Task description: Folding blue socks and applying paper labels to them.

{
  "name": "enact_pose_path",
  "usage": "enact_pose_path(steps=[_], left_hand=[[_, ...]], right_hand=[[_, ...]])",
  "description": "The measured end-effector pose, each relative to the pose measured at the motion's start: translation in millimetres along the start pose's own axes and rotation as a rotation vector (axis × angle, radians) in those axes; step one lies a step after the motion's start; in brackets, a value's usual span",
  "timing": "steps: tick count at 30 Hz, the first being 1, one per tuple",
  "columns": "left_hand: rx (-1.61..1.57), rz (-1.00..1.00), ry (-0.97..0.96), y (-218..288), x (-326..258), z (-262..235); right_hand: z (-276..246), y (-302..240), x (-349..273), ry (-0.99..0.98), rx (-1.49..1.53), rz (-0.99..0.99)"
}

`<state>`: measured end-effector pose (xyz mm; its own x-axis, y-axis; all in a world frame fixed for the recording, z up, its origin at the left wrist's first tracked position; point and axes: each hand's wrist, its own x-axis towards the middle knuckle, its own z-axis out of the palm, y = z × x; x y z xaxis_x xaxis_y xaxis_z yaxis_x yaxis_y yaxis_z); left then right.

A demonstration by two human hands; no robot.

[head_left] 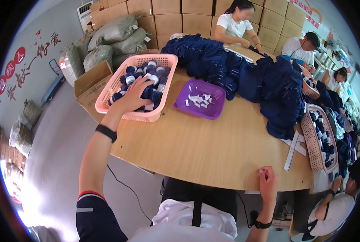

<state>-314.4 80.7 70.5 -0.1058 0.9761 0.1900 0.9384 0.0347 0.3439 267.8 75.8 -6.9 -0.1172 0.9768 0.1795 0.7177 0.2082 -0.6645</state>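
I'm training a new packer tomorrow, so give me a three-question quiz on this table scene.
1. True or false: the left hand is inside the pink basket on the rolled navy socks.
2. What lies in the purple tray? A) scissors B) small white tags C) socks
3. Fill in: the right hand rests at the near edge of the wooden ____.

Key: 1 true; 2 B; 3 table. The right fingers are curled; whether they pinch anything is too small to tell.
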Motion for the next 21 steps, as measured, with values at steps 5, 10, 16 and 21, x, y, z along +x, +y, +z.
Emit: enact_pose_path(steps=[5, 10, 16, 21], left_hand=[[0.032, 0.003, 0.022, 12, -7, -4], [0.039, -0.017, 0.044, 20, -10, -11], [0.122, -0.102, 0.001, 24, 7, -5], [0.093, 0.118, 0.003, 25, 21, -27]], right_hand=[[3, 6, 3, 0.031, -0.051, -0.071], [10, 14, -5, 0.103, -0.153, -0.111], [0, 6, -12, 0.096, -0.161, -0.036], [-4, -6, 12, -0.246, -0.054, 0.082]])
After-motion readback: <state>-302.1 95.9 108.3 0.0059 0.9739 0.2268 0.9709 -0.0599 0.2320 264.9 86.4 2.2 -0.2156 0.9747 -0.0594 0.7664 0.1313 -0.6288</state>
